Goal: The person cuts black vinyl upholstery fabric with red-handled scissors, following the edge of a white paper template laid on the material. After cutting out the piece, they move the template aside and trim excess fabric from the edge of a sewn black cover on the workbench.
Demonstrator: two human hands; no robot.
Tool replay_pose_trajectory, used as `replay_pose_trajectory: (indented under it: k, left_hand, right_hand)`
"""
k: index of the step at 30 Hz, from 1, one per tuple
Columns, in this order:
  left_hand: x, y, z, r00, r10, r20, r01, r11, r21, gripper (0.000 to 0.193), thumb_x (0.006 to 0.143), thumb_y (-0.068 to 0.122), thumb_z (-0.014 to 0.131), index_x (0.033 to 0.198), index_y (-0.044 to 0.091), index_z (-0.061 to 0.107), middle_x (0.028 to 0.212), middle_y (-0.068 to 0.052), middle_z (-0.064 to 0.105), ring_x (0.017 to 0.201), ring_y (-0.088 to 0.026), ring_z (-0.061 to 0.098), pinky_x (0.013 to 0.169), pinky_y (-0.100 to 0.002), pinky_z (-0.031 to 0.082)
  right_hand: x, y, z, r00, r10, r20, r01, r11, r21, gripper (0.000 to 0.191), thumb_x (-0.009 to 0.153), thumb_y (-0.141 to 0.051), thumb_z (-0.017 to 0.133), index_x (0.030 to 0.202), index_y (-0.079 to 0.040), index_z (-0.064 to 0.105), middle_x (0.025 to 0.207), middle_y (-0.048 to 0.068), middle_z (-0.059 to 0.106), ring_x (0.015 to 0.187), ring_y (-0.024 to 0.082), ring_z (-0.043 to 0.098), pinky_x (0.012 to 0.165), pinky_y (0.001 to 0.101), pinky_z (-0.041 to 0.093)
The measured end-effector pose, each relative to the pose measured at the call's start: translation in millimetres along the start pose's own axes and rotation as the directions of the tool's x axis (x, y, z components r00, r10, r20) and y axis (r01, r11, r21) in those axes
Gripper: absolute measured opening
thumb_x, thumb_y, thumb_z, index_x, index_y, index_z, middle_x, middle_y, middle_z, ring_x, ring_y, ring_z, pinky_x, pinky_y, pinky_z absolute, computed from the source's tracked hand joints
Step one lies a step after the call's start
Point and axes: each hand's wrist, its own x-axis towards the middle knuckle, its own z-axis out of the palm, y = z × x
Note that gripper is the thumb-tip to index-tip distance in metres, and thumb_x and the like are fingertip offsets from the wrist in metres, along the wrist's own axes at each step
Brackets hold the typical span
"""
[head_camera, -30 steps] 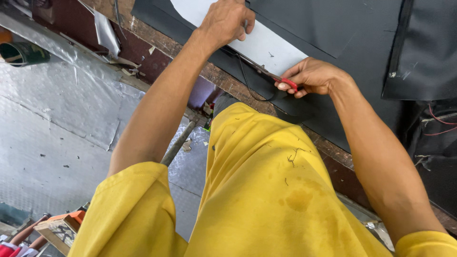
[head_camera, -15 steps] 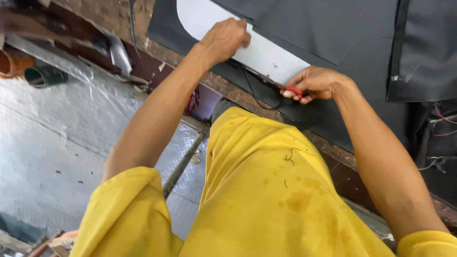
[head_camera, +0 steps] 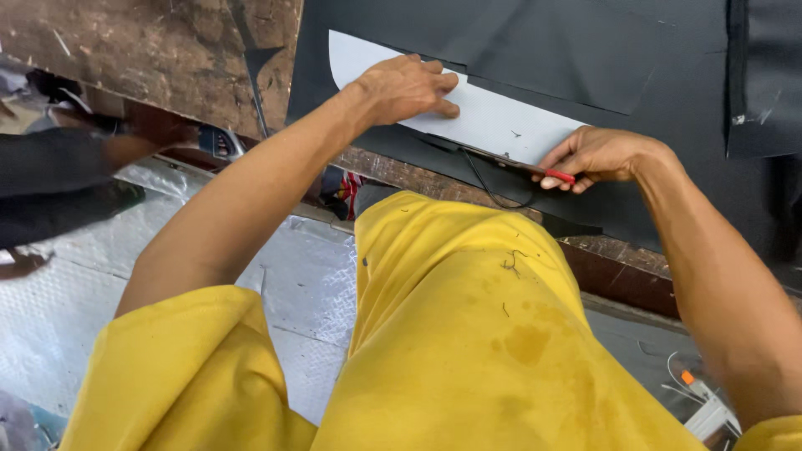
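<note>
The pale grey template (head_camera: 493, 125), a flat, smooth, long card with a curved left end, lies on the matt black sheet (head_camera: 668, 75) spread over your worn wooden worktop (head_camera: 150, 58). Your left hand (head_camera: 409, 88) presses flat on its left part, fingers spread and holding nothing. Your right hand (head_camera: 597, 157) sits at its lower right edge, fingers pinched narrow around a slim red-tipped tool (head_camera: 558, 175). Your yellow shirt (head_camera: 468, 334) fills the foreground, above a silvery patterned floor (head_camera: 309, 276).

Wooden bench (head_camera: 150, 58) entered view; hands lower in frame.
</note>
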Motion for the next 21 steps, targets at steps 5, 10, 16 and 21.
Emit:
replay_pose_trajectory:
  k: [5,10,16,21]
  left_hand:
    - [2.0,0.6,5.5,1.000,0.007,-0.016,-0.009,0.998,-0.069,0.044,0.092,0.006,0.059,0.127,0.031,0.068,0.118,-0.004,0.060,0.110,-0.025,0.063,0.084,-0.039,0.056]
    - [3.7,2.5,8.6,0.999,-0.010,-0.041,0.006,0.994,-0.107,0.042,0.092,0.007,0.059,0.125,0.031,0.070,0.115,-0.005,0.061,0.108,-0.025,0.063,0.085,-0.039,0.056]
    - [0.2,-0.1,10.8,0.999,-0.013,-0.051,0.007,0.993,-0.116,0.039,0.091,0.008,0.060,0.122,0.031,0.072,0.114,-0.004,0.060,0.108,-0.025,0.063,0.084,-0.039,0.056]
    - [-1.5,-3.6,10.3,0.998,-0.012,-0.054,0.005,0.993,-0.121,0.039,0.093,0.008,0.059,0.122,0.030,0.072,0.109,-0.004,0.060,0.106,-0.025,0.063,0.085,-0.039,0.056]
  right_hand:
    - [0.7,0.3,3.0,1.000,0.008,-0.008,-0.008,1.000,0.023,0.033,0.083,-0.009,0.077,0.115,0.000,0.078,0.090,0.010,0.080,0.070,0.010,0.068,0.058,0.0249,0.055]
    - [3.6,-1.8,3.7,1.000,-0.005,-0.025,0.005,1.000,0.022,0.032,0.082,-0.005,0.079,0.113,0.001,0.078,0.087,0.012,0.080,0.067,0.011,0.067,0.056,0.0253,0.054]
    - [6.4,-4.8,3.9,1.000,0.008,-0.002,-0.008,0.999,0.039,0.032,0.080,-0.003,0.077,0.112,0.001,0.078,0.087,0.011,0.079,0.066,0.011,0.068,0.052,0.0258,0.052]
    - [7.3,-13.0,8.6,1.000,0.010,-0.020,-0.009,1.000,0.028,0.032,0.082,-0.004,0.077,0.113,0.001,0.078,0.086,0.010,0.079,0.066,0.010,0.067,0.053,0.0249,0.053]
